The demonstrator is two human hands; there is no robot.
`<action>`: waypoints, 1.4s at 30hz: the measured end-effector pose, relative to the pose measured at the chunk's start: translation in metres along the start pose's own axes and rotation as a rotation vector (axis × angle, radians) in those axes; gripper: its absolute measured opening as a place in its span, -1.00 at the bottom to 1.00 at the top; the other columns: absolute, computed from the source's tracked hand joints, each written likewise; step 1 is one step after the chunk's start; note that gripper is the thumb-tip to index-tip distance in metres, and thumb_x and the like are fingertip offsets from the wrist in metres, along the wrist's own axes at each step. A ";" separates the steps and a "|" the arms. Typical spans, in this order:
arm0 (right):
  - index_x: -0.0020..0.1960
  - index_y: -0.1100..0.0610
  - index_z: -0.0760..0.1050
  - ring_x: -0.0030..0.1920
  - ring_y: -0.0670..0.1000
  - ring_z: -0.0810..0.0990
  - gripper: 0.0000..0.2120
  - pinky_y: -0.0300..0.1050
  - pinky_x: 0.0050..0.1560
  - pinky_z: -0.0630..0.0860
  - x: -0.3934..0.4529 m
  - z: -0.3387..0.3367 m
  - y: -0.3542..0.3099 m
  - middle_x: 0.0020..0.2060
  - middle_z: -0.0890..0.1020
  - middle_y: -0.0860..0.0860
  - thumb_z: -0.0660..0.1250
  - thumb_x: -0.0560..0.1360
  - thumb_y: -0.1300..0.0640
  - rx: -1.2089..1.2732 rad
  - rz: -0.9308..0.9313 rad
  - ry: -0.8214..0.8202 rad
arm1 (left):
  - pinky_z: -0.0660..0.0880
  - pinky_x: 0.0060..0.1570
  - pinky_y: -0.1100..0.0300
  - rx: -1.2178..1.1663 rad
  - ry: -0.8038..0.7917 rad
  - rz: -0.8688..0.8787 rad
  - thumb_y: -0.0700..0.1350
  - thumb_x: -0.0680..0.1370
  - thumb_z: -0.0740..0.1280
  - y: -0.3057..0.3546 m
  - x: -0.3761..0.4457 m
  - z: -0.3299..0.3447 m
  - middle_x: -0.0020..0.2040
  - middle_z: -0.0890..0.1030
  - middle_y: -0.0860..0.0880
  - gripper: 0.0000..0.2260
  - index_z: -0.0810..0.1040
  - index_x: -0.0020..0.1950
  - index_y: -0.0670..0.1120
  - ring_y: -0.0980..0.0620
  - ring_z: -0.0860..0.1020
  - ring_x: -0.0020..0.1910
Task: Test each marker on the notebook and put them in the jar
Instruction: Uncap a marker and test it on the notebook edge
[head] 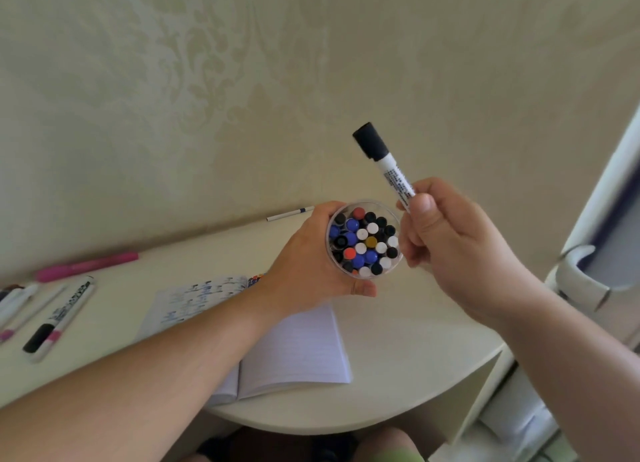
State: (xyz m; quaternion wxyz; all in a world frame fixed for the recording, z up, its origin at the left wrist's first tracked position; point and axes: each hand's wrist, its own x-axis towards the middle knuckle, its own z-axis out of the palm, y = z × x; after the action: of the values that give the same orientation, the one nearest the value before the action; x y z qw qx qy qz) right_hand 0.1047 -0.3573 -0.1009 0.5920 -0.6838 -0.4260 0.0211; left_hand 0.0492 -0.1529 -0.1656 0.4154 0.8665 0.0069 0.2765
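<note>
My left hand (pixel 304 264) grips a clear jar (pixel 397 215) lifted above the table, packed with several markers standing upright, their blue, black, white and red ends facing up. My right hand (pixel 453 250) pinches a white marker with a black cap (pixel 382 158), capped end tilted up and to the left, just right of the jar's rim. An open lined notebook (pixel 298 350) lies on the table below my left arm, with blue scribbles on its left page.
On the left of the cream table (pixel 408 368) lie a pink marker (pixel 86 265), a black-capped white marker (pixel 59 318) and other pens at the edge. A thin white pen (pixel 289 214) lies by the wall. A white chair arm (pixel 585 271) stands at right.
</note>
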 end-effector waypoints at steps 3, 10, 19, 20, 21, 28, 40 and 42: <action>-0.04 -0.15 0.42 -0.41 -0.17 0.49 -0.84 -0.26 -0.38 0.42 0.002 0.010 -0.005 -0.42 0.54 -0.12 0.22 0.64 -0.20 -0.123 -0.017 0.014 | 0.59 0.26 -0.01 0.009 -0.016 0.004 0.20 0.10 0.75 0.003 0.001 0.003 0.30 0.56 0.22 0.03 0.30 0.46 0.17 0.17 0.57 0.29; -0.22 -0.15 0.63 -0.31 -0.15 0.59 -0.85 -0.22 -0.36 0.49 0.007 0.029 -0.009 -0.35 0.63 -0.17 0.49 0.50 0.01 -0.528 -0.014 -0.054 | 0.66 0.03 -0.12 0.004 -0.079 0.040 0.02 0.16 0.76 0.008 0.005 0.009 0.16 0.64 0.04 -0.20 0.48 0.31 0.13 -0.01 0.67 0.14; -0.20 -0.08 0.65 -0.24 -0.09 0.56 -0.89 -0.02 -0.24 0.53 0.009 0.026 -0.003 -0.31 0.61 -0.13 0.49 0.50 0.06 -0.598 -0.071 -0.107 | 0.68 -0.01 -0.15 -0.096 -0.073 0.015 -0.12 0.23 0.75 0.007 0.002 0.007 0.10 0.67 0.06 -0.14 0.39 0.42 0.10 -0.01 0.69 0.06; -0.18 -0.04 0.66 -0.22 -0.07 0.55 -0.89 -0.01 -0.20 0.52 0.008 0.027 -0.001 -0.28 0.62 -0.11 0.47 0.50 0.14 -0.610 -0.101 -0.154 | 0.68 -0.01 -0.20 -0.111 -0.071 0.031 -0.17 0.26 0.72 0.008 0.001 0.006 0.12 0.66 0.01 -0.23 0.44 0.37 0.11 -0.07 0.69 0.11; -0.15 0.00 0.67 -0.20 -0.06 0.54 -0.87 0.01 -0.18 0.52 0.008 0.029 0.000 -0.24 0.61 -0.09 0.44 0.49 0.22 -0.640 -0.142 -0.170 | 0.68 -0.01 -0.17 -0.099 -0.053 0.044 -0.21 0.28 0.69 0.010 0.001 0.005 0.10 0.66 0.00 -0.30 0.47 0.31 0.13 -0.08 0.69 0.11; -0.24 -0.20 0.56 -0.22 -0.32 0.51 -0.62 -0.45 -0.31 0.37 0.007 0.028 0.000 -0.38 0.51 -0.19 0.34 0.56 0.27 -0.534 -0.073 0.031 | 0.63 0.08 0.03 -0.054 -0.060 0.060 -0.18 0.25 0.74 0.015 0.005 0.005 0.08 0.69 0.09 -0.33 0.52 0.26 0.05 0.08 0.67 0.10; 0.10 0.09 0.60 -0.15 0.08 0.50 -0.76 0.09 -0.14 0.53 0.006 0.027 0.006 -0.12 0.57 -0.02 0.33 0.49 0.30 -0.823 -0.173 -0.161 | 0.66 0.07 -0.15 -0.140 -0.021 -0.024 -0.05 0.20 0.73 0.012 0.003 0.004 0.16 0.67 0.06 -0.19 0.44 0.35 0.18 -0.03 0.69 0.14; 0.12 0.09 0.53 -0.16 0.12 0.52 -0.82 0.11 -0.17 0.55 0.006 0.030 0.005 -0.14 0.56 -0.02 0.31 0.54 0.24 -0.791 -0.119 -0.087 | 0.65 0.07 -0.13 -0.085 -0.017 0.029 -0.02 0.17 0.73 0.015 0.002 0.006 0.11 0.67 0.07 -0.21 0.44 0.31 0.18 0.01 0.68 0.10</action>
State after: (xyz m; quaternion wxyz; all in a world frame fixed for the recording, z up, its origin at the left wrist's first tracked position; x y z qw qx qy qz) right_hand 0.0951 -0.3295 -0.1117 0.2648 -0.8315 -0.4647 -0.1501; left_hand 0.0506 -0.1666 -0.1566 0.4478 0.8505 -0.0208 0.2753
